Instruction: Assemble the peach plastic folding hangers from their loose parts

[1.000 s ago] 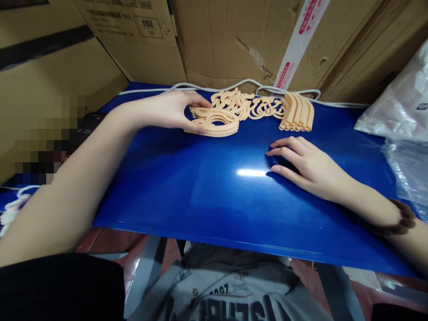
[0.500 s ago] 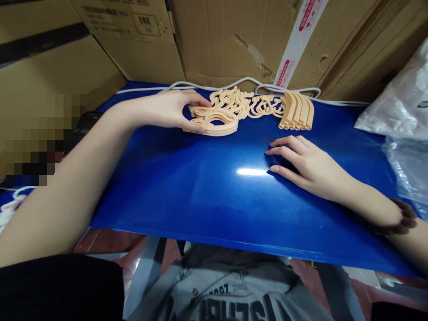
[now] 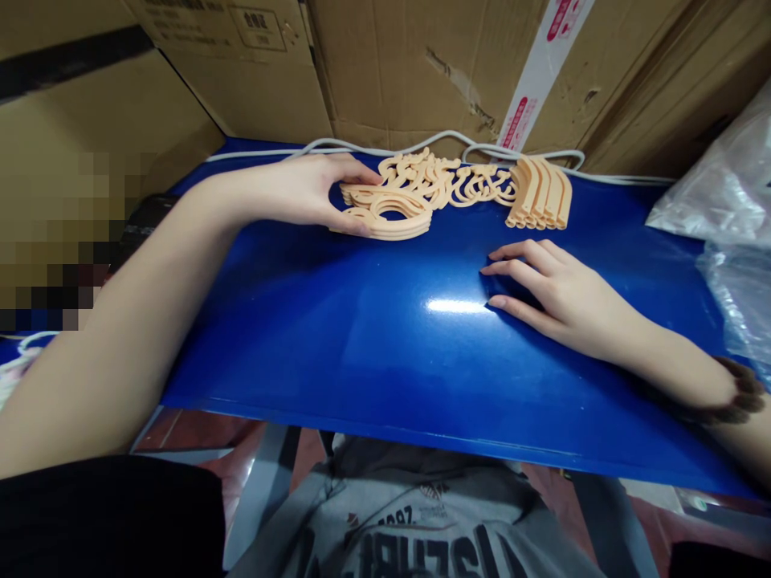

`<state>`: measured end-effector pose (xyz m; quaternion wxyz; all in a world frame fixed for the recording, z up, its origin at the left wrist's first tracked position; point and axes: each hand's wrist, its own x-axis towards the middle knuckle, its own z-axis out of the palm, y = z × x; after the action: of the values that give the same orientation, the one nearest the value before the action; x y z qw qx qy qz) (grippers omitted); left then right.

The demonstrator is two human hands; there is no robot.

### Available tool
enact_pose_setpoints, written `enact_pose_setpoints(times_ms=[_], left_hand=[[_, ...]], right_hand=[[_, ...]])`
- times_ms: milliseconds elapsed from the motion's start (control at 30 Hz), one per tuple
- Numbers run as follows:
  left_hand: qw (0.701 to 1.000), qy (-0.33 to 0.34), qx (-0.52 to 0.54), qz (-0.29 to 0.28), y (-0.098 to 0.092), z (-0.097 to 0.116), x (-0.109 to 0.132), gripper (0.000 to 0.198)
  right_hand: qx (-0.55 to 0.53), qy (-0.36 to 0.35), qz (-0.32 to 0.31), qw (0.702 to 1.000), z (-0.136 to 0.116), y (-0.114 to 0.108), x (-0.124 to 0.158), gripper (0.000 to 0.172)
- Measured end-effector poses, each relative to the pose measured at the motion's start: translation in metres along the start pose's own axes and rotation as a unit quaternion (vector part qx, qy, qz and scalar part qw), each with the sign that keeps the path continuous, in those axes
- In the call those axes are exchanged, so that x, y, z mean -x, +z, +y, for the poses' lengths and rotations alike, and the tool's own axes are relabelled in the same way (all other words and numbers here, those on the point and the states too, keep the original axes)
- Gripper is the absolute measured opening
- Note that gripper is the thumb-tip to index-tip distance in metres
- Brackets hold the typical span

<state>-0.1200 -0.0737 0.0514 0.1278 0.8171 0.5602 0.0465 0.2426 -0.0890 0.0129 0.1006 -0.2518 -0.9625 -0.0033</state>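
My left hand (image 3: 307, 189) grips the left end of a stack of curved cream plastic pieces (image 3: 401, 231), thumb at the front and fingers behind. The stack lies on the blue tabletop (image 3: 337, 337), and each piece has a large rounded opening. Just behind and to the right is a loose pile of cream plastic hooks (image 3: 475, 186). Further right, several curved cream plastic arms (image 3: 540, 193) lie side by side in a row. My right hand (image 3: 548, 293) rests on the table in front of them, fingers apart and holding nothing.
Cardboard boxes (image 3: 385, 72) stand along the back and left. A white cable (image 3: 446, 138) runs along the table's rear edge. Clear plastic bags (image 3: 723, 185) lie at the right. A dark object (image 3: 148, 221) sits by my left forearm.
The view has shifted slightly. Both hands keep their places, the left on the stack and the right on the tabletop.
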Motion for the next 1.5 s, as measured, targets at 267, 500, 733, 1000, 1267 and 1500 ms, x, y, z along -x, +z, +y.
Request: enact_pose_setpoints(times_ms=[267, 500, 733, 1000, 1267, 1500], left_hand=[[1.000, -0.003, -0.006, -0.006, -0.0017, 0.0011, 0.0018, 0.087], [1.000, -0.008, -0.004, -0.005, -0.0012, 0.0008, 0.0007, 0.091], [1.000, -0.006, 0.001, -0.005, -0.0010, 0.0014, 0.0008, 0.091], [1.000, -0.011, -0.001, -0.013, -0.0002, 0.0007, 0.0005, 0.091], [1.000, -0.009, 0.001, -0.008, -0.0014, 0.0005, 0.0008, 0.092], [1.000, -0.013, -0.004, -0.012, -0.0018, 0.0002, 0.0010, 0.091]], right_hand=[[0.008, -0.007, 0.002, 1.000, 0.0004, -0.0002, 0.0006, 0.038], [0.005, -0.001, -0.001, 1.000, -0.0006, 0.0003, -0.0005, 0.036], [0.000, 0.004, -0.003, 1.000, -0.0004, 0.0008, -0.0005, 0.036], [0.007, -0.003, -0.002, 1.000, -0.0009, -0.0008, -0.0003, 0.038], [0.012, -0.005, 0.000, 1.000, 0.0000, 0.0005, 0.0010, 0.037], [0.009, -0.003, -0.001, 1.000, -0.0004, 0.0006, 0.0007, 0.036]])
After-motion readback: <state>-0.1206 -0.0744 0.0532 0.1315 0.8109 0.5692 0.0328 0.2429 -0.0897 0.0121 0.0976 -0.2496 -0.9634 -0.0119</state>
